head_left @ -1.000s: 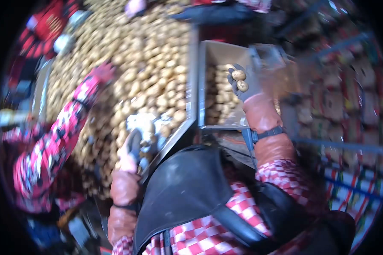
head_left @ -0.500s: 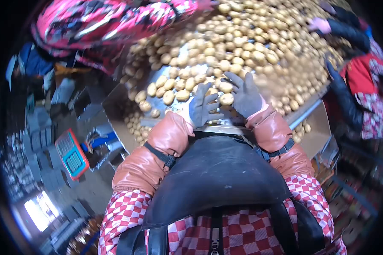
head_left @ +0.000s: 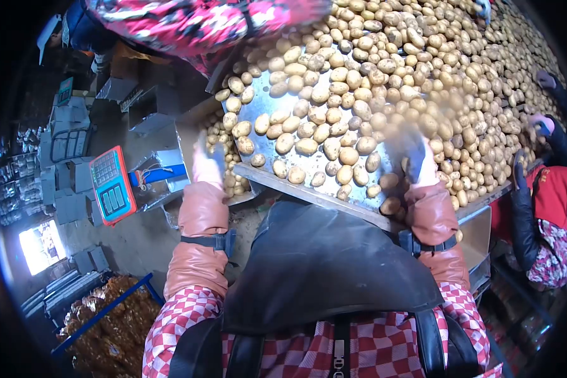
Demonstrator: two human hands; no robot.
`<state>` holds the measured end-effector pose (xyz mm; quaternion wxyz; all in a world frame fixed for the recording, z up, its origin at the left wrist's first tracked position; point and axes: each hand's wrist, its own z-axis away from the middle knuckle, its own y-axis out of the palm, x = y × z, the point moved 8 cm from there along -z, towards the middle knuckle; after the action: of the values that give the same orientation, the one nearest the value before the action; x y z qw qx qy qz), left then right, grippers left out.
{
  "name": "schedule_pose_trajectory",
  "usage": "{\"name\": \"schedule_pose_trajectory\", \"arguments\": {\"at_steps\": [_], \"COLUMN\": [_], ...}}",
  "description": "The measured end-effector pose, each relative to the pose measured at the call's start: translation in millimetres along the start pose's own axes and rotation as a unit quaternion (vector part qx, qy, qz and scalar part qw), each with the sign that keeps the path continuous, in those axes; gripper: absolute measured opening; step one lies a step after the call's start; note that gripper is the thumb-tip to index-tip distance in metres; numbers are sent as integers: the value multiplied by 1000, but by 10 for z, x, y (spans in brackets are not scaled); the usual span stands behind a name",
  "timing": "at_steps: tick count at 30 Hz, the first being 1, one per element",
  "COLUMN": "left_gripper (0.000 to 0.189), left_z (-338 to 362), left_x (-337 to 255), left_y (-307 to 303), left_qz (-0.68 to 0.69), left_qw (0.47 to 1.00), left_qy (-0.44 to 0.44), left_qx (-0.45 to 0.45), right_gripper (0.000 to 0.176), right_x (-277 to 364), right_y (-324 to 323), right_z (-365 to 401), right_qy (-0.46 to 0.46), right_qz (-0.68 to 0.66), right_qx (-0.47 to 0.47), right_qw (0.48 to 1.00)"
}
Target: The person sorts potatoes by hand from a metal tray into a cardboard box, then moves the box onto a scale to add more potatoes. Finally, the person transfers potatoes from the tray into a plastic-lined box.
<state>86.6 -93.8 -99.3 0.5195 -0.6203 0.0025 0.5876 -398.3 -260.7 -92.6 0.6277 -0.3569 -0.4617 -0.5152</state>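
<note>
A large heap of potatoes (head_left: 479, 94) covers the metal sorting table (head_left: 263, 106) in front of me. My left hand (head_left: 210, 160), gloved and smeared by motion, is past the table's left corner, beside a cardboard box (head_left: 189, 142) of smaller potatoes (head_left: 235, 184). Its fingers are too blurred to show a grip. At the right part of the near edge, my right hand (head_left: 416, 157) reaches in among the potatoes. Blur hides its fingertips and anything they hold. Loose potatoes lie spread on the metal between my two hands.
A co-worker's pink patterned sleeve (head_left: 195, 25) spans the far left side. More gloved hands work at the heap's right, near a person in a red vest (head_left: 553, 195). An orange-framed scale (head_left: 113, 186) stands to my left, near cardboard boxes (head_left: 154, 108). A wooden rail (head_left: 321, 200) edges the table.
My hands have moved apart: the left to the box side, the right rightward into the heap. The view has shifted, and potatoes now lie near the rail where both hands were.
</note>
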Motion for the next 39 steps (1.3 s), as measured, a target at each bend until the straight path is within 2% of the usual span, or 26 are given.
{"name": "schedule_pose_trajectory", "arguments": {"at_steps": [2, 3, 5, 6, 7, 8, 10, 11, 12, 14, 16, 18, 20, 22, 23, 24, 26, 29, 30, 31, 32, 33, 34, 36, 37, 39], "left_gripper": [43, 47, 54, 49, 43, 52, 62, 68, 67, 64, 63, 54, 42, 36, 38, 46, 61, 54, 49, 48, 46, 47, 47, 50, 53, 54], "left_z": [270, 306, 335, 288, 305, 350, 397, 518, 696, 903, 1067, 1065, 957, 919, 802, 675, 537, 571, 670, 773, 883, 992, 1080, 1124, 1153, 1219], "left_x": [-531, -691, -1195, -1317, -1540, -1775, -1861, -1966, -1921, -1930, -1859, -1783, -1844, -2286, -2475, -2606, -2980, -2921, -2903, -2735, -2557, -2463, -2391, -2123, -2085, -2080], "left_y": [398, 710, 1256, 1530, 1701, 1871, 2231, 2417, 2512, 2543, 2436, 2385, 2451, 2492, 2609, 2760, 2944, 3191, 3078, 3033, 2977, 2881, 2797, 2767, 2762, 2724], "left_qz": [3, 17, -96, -131, -72, -133, -180, -305, -329, -342, -359, -335, -256, -223, -154, -186, -195, -232, -236, -204, -173, -185, -196, -164, -161, -176], "left_qw": [996, 990, 954, 938, 937, 920, 911, 880, 861, 838, 788, 775, 803, 795, 803, 813, 839, 839, 831, 835, 836, 831, 825, 813, 801, 792], "left_qy": [-2, 25, 228, 279, 312, 338, 358, 295, 357, 374, 425, 426, 413, 522, 539, 529, 484, 437, 446, 459, 472, 466, 460, 483, 496, 508], "left_qx": [95, 137, 170, 155, 138, 146, 97, 213, 152, 203, 264, 324, 345, 212, 203, 159, 154, 228, 232, 225, 221, 242, 264, 282, 295, 288], "right_gripper": [45, 47, 51, 53, 55, 50, 42, 33, 29, 27, 28, 27, 27, 28, 29, 30, 32, 30, 29, 27, 23, 23, 25, 29, 29, 36], "right_x": [31, 378, -69, -141, -259, -132, -42, 6, 36, 131, 90, 166, 197, 142, 179, 218, 174, 406, 527, 692, 604, 732, 865, 767, 565, 373], "right_y": [-327, -297, -566, -571, -620, -511, -468, -401, -365, -380, -309, -213, -129, -65, -21, 30, 55, -161, -266, -366, -500, -493, -458, -298, -233, -260], "right_z": [-258, -223, -613, -670, -670, -588, -449, -343, -184, 89, 253, 415, 434, 376, 357, 347, 300, 84, -4, -101, -378, -545, -714, -1076, -1265, -1541], "right_qy": [-86, -193, -184, -162, -104, -137, -78, -136, -186, -163, -202, -257, -269, -271, -279, -288, -262, -271, -270, -320, -267, -270, -231, -174, -91, -59], "right_qz": [160, 372, 448, 637, 635, 650, 608, 635, 621, 597, 590, 568, 546, 529, 515, 501, 452, 385, 381, 388, 400, 493, 498, 627, 683, 675], "right_qx": [-113, -163, -162, -154, -145, -154, -95, -108, -130, -147, -100, -127, -83, -44, -24, -4, 34, -42, -94, -151, -145, -174, -173, -148, -120, -119], "right_qw": [977, 893, 860, 737, 751, 732, 784, 753, 750, 772, 776, 772, 789, 803, 810, 816, 852, 881, 879, 851, 865, 809, 818, 744, 715, 725]}}
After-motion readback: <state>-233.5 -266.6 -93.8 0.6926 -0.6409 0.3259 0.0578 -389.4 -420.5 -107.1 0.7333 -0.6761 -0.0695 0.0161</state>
